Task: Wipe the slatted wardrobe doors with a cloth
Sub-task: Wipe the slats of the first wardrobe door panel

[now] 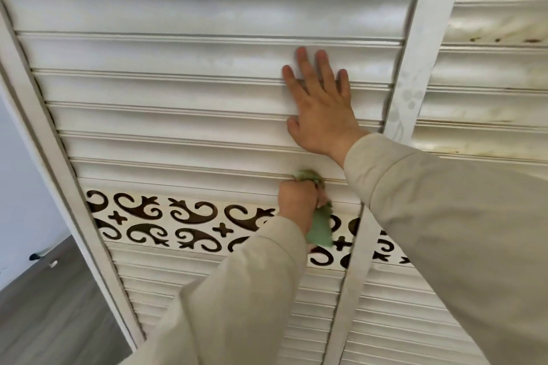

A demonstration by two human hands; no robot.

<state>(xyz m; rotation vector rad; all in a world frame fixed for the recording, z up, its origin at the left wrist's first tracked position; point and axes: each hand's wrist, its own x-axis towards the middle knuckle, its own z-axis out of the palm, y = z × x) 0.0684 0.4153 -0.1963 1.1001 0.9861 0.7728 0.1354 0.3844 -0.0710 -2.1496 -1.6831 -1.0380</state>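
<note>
Cloth (319,227) partly inside left hand (297,201)

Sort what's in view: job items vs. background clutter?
Job:
- green cloth, gripped by left hand
- slatted door, right hand flat on it
- stained neighbouring door

Background:
- scroll-cutout band
- grey floor
- small dark object by the wall

Right hand (321,111): flat on the slats of the left door (178,89), above the left hand (298,201).
Cloth (318,227): in the left hand, on a slat.
Right door (489,74): beyond the centre post (421,50).
Floor (53,314): lower left.
</note>
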